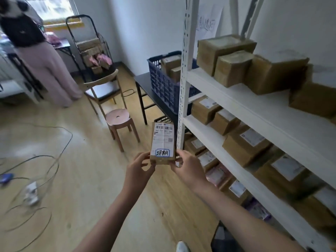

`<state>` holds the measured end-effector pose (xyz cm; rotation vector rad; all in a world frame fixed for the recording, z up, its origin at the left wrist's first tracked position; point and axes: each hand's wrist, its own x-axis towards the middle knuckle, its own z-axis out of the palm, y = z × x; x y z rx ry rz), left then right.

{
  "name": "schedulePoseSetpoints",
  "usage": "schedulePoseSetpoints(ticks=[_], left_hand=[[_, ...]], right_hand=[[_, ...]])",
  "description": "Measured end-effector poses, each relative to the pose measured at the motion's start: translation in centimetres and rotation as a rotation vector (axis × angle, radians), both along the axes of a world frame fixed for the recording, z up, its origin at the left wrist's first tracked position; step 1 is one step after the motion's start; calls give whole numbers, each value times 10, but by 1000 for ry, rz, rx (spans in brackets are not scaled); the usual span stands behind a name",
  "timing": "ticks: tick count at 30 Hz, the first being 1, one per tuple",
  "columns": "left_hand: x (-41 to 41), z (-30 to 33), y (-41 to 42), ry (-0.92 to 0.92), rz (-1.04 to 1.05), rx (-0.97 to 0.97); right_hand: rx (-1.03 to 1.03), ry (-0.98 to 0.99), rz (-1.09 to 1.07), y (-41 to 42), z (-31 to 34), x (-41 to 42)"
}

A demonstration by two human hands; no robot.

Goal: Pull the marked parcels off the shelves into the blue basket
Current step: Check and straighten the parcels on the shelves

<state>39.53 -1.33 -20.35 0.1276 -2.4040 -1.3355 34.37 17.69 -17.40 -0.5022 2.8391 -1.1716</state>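
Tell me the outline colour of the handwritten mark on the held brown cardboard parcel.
Blue outline, seen in the head view.

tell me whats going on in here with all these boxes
A person is sorting parcels off a white shelf unit. Both hands hold one small cardboard parcel label-up: the left hand pinches its lower left corner, the right hand its lower right. Its shipping label carries a blue-outlined handwritten sticker, so it looks like a marked one. The blue basket sits on a black table beyond the shelf post with a few parcels already inside. Many more boxes remain on the shelves.
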Motion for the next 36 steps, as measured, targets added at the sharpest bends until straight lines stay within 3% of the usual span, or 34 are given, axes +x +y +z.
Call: schedulePoseSetpoints(ticks=[9, 21, 28, 36], left_hand=[[-182, 12, -119, 3, -27, -101], [-453, 28, -269, -46, -351, -207], [-608, 30, -273, -19, -546, -220], [-768, 37, -225, -18, -723, -298]], right_hand=[[101, 23, 10, -119, 7, -175], [77, 31, -235, -258, 15, -392], [19, 90, -414, -266, 13, -510], [-12, 105, -628, -233, 13, -634]])
